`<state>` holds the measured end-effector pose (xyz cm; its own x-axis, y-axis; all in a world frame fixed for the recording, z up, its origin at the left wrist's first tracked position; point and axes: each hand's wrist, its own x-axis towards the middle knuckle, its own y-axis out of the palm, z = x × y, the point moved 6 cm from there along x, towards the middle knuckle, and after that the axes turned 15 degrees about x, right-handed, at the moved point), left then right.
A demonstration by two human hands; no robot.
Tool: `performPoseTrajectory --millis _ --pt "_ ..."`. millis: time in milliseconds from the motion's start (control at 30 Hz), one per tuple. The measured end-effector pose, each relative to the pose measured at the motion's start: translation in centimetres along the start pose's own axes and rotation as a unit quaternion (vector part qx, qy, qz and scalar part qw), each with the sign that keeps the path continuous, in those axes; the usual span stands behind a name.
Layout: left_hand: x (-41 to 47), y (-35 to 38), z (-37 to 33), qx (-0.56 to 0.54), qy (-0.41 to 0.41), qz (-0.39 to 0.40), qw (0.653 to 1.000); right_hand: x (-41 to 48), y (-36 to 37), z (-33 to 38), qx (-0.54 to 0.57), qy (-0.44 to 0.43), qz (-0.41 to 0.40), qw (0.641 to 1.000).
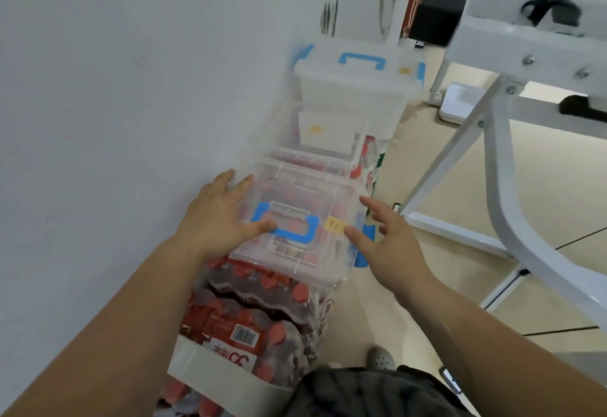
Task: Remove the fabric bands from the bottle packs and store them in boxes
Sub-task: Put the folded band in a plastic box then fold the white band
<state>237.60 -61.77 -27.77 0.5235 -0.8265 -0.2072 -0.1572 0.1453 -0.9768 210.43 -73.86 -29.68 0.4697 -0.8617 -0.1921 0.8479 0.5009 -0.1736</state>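
A white wall (98, 88) runs down the left and beige floor (460, 186) lies to the right, where a white metal frame (512, 219) crowds close. Along the wall, bottle packs (262, 311) carry a clear box (315, 262), with more boxes (358, 88) beyond. The left hand (220, 216) lies flat on its lid. The right hand (387, 245) is spread wide beside it, gripping nothing. A pale band (210, 374) crosses the nearest pack.

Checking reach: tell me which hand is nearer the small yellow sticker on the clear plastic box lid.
Right. The right hand has its thumb beside the small yellow sticker; the left hand sits beyond the blue plastic handle.
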Motion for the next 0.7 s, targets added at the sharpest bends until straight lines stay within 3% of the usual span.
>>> performPoseTrajectory --millis 100,267,400,500,700 --pt "0.6 -0.2 -0.1 -0.01 0.005 0.026 1.0 0.2 -0.1 -0.3 0.047 0.025 0.013 0.999" --pt "-0.1 -1.3 -3.0 0.132 0.016 0.014 0.991 0.3 -0.4 -0.5 0.042 0.032 0.02 0.998" --pt "-1.8 -2.0 -9.5 0.121 0.14 -0.049 0.982 0.3 -0.3 -0.4 0.047 0.019 0.023 0.998" --pt "-2.1 -0.8 -13.7 0.133 0.219 -0.015 0.966 0.3 -0.4 -0.4 0.053 0.011 0.0 0.999" --pt "-1.5 1.1 -14.5 0.139 0.22 0.037 0.965 -0.2 -1.2 -1.4 0.185 0.096 -0.065 0.976"
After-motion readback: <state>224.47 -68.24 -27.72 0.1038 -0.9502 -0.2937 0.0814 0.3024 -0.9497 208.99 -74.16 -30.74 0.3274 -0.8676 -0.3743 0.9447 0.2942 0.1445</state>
